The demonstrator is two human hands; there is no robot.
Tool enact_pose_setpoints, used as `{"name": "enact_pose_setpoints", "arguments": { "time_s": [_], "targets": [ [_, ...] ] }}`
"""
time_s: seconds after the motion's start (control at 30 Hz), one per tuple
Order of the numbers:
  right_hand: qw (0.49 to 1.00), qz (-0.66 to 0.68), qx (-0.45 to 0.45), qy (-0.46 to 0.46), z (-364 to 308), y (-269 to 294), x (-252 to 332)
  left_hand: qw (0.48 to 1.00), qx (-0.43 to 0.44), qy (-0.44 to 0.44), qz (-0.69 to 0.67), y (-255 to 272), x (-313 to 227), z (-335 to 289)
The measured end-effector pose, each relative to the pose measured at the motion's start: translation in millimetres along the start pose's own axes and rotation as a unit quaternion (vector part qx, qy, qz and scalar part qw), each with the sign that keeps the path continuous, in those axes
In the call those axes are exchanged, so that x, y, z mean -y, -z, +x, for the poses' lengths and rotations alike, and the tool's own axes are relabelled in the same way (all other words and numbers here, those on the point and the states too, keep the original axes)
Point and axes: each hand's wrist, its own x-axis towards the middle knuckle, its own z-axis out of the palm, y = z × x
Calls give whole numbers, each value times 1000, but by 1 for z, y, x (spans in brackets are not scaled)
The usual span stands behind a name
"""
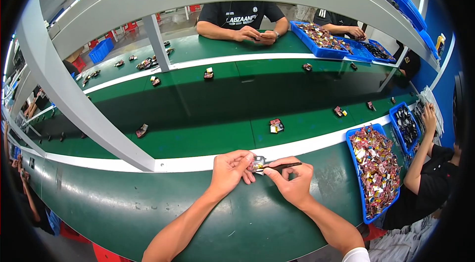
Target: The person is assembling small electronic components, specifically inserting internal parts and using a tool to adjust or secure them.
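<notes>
My left hand pinches a small dark plastic housing between thumb and fingers, just above the near edge of the green bench. Inside the housing lie pale and reddish parts, too small to make out. Black tweezers are gripped in my right hand, with their tip at the housing's right side. To the right of my hands stands a blue tray heaped with small reddish circuit boards bearing white and yellow bits.
Ahead runs a green conveyor belt carrying scattered housings, one just beyond my hands. A white rail and a grey post border it. A co-worker's hands work opposite; another person's arm is at right beside a tray of black parts.
</notes>
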Motion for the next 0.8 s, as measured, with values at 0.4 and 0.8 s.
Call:
{"name": "enact_pose_setpoints", "arguments": {
  "time_s": [0.4, 0.8],
  "targets": [
    [995, -56, 31, 80, -2, 0, -4, 1000, -1, -1, 10, -2, 1, 0],
    [988, -54, 27, 143, 0, 0, -5, 999, 37, 6, 14, 0, -3, 1]
  ]
}}
